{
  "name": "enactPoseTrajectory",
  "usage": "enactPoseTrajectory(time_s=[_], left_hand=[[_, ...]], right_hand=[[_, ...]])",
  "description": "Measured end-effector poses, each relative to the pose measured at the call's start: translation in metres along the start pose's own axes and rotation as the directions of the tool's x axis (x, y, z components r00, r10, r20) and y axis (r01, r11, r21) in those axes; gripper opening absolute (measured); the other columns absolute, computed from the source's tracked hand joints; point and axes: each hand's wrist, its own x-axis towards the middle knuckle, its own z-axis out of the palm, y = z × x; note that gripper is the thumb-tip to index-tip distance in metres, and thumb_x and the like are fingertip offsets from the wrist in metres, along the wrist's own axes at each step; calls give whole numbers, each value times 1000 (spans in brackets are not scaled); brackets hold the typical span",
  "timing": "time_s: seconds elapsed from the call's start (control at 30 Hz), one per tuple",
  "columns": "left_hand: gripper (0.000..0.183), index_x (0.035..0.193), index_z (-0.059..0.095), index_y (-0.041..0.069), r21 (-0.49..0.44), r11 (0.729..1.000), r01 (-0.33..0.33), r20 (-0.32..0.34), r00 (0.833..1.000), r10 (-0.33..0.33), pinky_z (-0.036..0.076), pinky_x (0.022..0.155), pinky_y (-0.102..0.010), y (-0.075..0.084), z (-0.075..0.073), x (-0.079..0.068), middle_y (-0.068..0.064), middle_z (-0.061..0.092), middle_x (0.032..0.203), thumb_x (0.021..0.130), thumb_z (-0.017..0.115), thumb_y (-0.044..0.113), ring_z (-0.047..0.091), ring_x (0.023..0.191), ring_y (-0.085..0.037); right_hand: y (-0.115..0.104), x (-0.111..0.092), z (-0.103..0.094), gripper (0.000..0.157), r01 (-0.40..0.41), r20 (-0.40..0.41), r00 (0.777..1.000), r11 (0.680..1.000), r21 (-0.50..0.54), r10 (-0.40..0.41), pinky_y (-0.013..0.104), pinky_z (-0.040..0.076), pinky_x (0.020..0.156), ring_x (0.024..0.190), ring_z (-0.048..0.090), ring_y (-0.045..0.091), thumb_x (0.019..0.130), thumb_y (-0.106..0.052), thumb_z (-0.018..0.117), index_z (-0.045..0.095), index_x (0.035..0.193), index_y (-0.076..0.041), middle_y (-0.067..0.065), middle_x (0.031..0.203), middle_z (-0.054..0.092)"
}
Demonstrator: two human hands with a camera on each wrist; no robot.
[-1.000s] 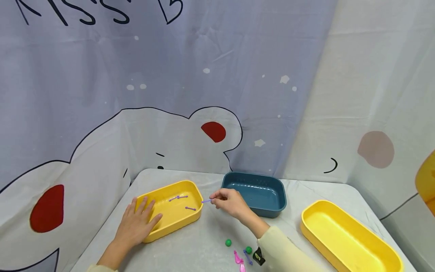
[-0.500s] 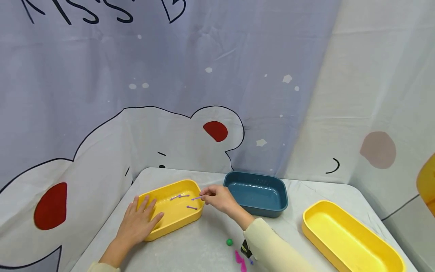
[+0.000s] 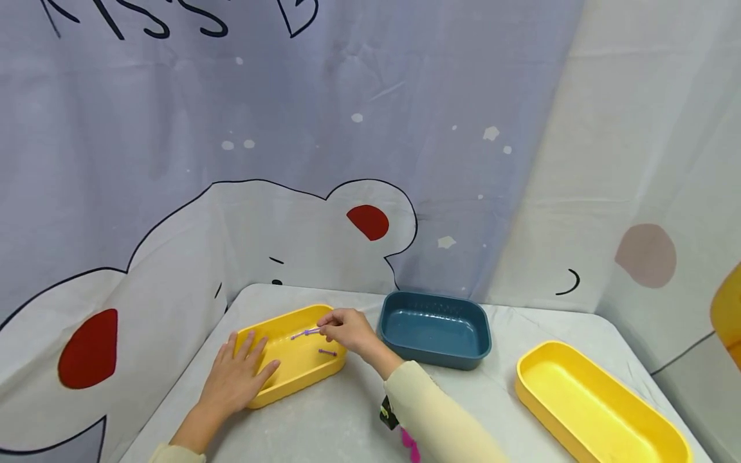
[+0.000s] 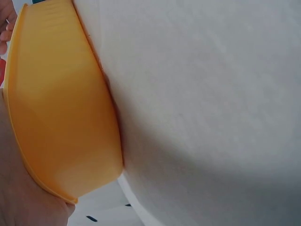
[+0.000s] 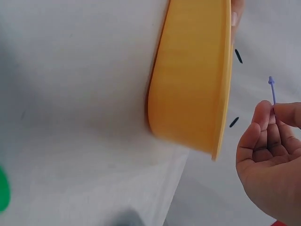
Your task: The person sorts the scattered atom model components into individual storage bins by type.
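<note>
My right hand (image 3: 350, 331) is over the far right end of a yellow tray (image 3: 295, 386). Its thumb and forefinger pinch a thin purple stick (image 5: 272, 89) with a knobbed, arrow-like tip; the stick's other end is hidden in the fingers. Inside the tray lie purple sticks of the same sort, one (image 3: 327, 352) nearer the front and at least one more (image 3: 298, 335) beside the right fingertips. With fingers spread and fairly straight, my left hand (image 3: 231, 379) rests over the tray's left end. In the left wrist view the same hand (image 4: 23, 188) lies along the tray's rim.
A dark teal tray (image 3: 437, 361) stands behind and right of the right forearm. Another yellow tray (image 3: 602, 411) sits at the right of the table. Pink pieces (image 3: 410, 445) lie partly behind the right sleeve, and a green ball (image 5: 3, 190) shows at the right wrist view's edge.
My right hand has carried the purple stick leftward from outside the tray's right rim to above its inside. The right sleeve now covers the green balls. My left hand stays put.
</note>
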Motion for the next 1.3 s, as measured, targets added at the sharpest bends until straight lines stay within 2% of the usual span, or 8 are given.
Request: enactPoseTrajectory(time_s=[0.17, 0.4, 0.53, 0.7, 0.83, 0.97, 1.17, 1.3], left_hand=[[76, 151, 45, 2, 4, 1000, 2, -8, 1000, -2, 13, 118, -68, 0, 0, 0, -28, 31, 160, 103, 40, 61, 11, 149, -56], [73, 151, 46, 2, 8, 1000, -13, -27, 1000, 13, 14, 118, -67, 0, 0, 1, -28, 33, 159, 104, 41, 58, 12, 149, -55], [73, 151, 46, 2, 7, 1000, -13, -26, 1000, 14, 13, 118, -67, -1, -1, 2, -28, 32, 159, 104, 40, 58, 11, 149, -55], [74, 151, 45, 1, 11, 1000, -7, -14, 1000, 7, 13, 118, -67, -3, 0, 2, -28, 31, 160, 104, 39, 59, 11, 149, -55], [75, 151, 45, 1, 7, 1000, -3, -2, 1000, 3, 12, 119, -67, -2, -1, 2, -28, 30, 160, 104, 38, 60, 10, 149, -55], [75, 152, 44, 1, 4, 1000, 0, -5, 1000, 0, 12, 119, -67, -1, -1, 2, -28, 29, 161, 104, 39, 59, 10, 149, -55], [75, 152, 43, 1, 1, 1000, -3, 1, 1000, 3, 11, 119, -67, -1, -1, 2, -28, 28, 161, 104, 39, 59, 9, 149, -55], [75, 152, 42, 1, -8, 1000, -4, 5, 1000, 4, 11, 119, -67, -1, -2, 1, -28, 27, 161, 104, 39, 59, 9, 149, -55]], right_hand=[[-3, 9, 14, 11, 3, -5, 1000, 1000, -29, -3, 21, 54, 64, 71, 64, 11, 96, -17, 71, 77, 100, -9, -6, 78, 69], [-9, 18, 26, 8, -7, -20, 1000, 1000, -14, 7, 23, 53, 65, 85, 71, 29, 97, -16, 69, 76, 94, -13, -6, 79, 70], [-12, 21, 31, 7, -20, -26, 999, 999, 39, 21, 24, 52, 64, 80, 71, 23, 96, -15, 69, 75, 96, -14, -5, 80, 71], [-16, 21, 35, 12, -22, -14, 1000, 999, 45, 23, 25, 53, 67, 78, 72, 18, 96, -19, 67, 75, 106, -17, -1, 89, 75], [-16, 17, 29, 14, -11, -10, 1000, 999, 33, 11, 25, 55, 68, 73, 69, 14, 97, -16, 65, 75, 107, -15, 0, 89, 75], [-13, 12, 18, 13, 0, -2, 1000, 1000, 12, 0, 26, 57, 69, 75, 70, 17, 100, -15, 63, 74, 105, -12, -2, 85, 73], [-7, -5, -5, 14, 11, 35, 999, 999, -40, -9, 25, 57, 69, 81, 70, 22, 101, -18, 62, 74, 105, -11, 4, 90, 74], [-6, -19, -25, 14, 29, 76, 997, 998, -64, -24, 26, 57, 73, 82, 68, 20, 102, -20, 61, 73, 107, -14, 1, 90, 72]])
